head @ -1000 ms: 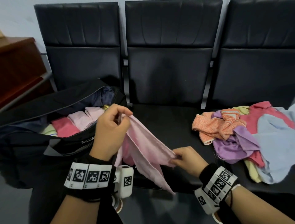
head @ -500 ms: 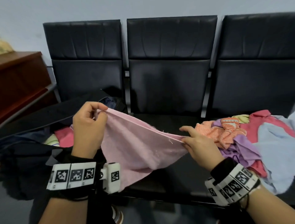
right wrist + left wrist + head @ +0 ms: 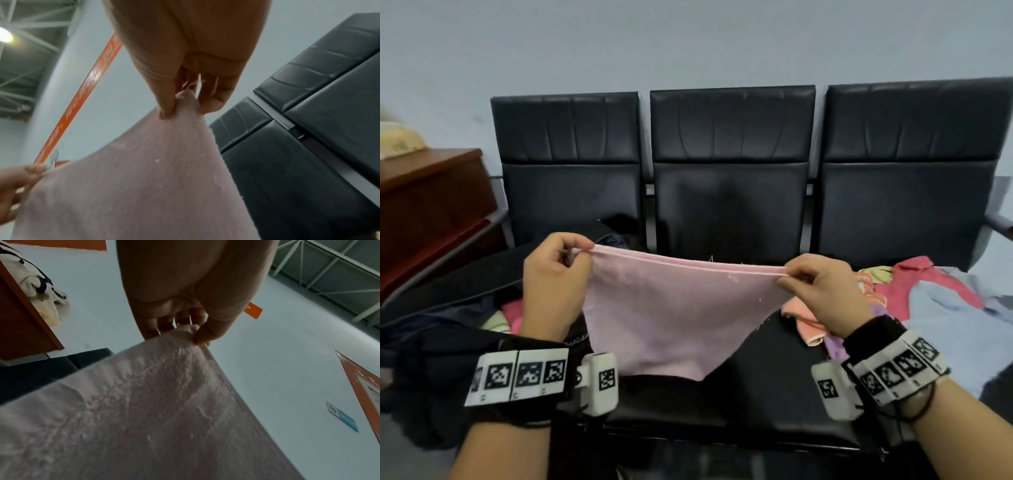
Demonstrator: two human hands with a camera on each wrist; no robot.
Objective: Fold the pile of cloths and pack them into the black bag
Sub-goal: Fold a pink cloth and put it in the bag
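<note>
A pale pink cloth (image 3: 664, 315) hangs stretched in the air above the middle seat, its top edge taut between both hands. My left hand (image 3: 580, 255) pinches the left corner, and my right hand (image 3: 787, 275) pinches the right corner. The wrist views show the same pinches on the pink cloth (image 3: 144, 402) (image 3: 144, 178). The black bag (image 3: 448, 346) lies open on the left seat with folded cloths (image 3: 512, 313) inside, partly hidden by my left arm. The pile of mixed cloths (image 3: 935, 301) lies on the right seat.
Three black padded seats in a row (image 3: 732, 192) stand against a grey wall. A brown wooden cabinet (image 3: 431, 205) stands at the left, close to the bag. A metal armrest (image 3: 1000, 222) sticks out at the far right.
The hands have moved apart and upward, so the pink cloth went from a loose drape to a flat spread with a taut top edge. The head view has tilted up.
</note>
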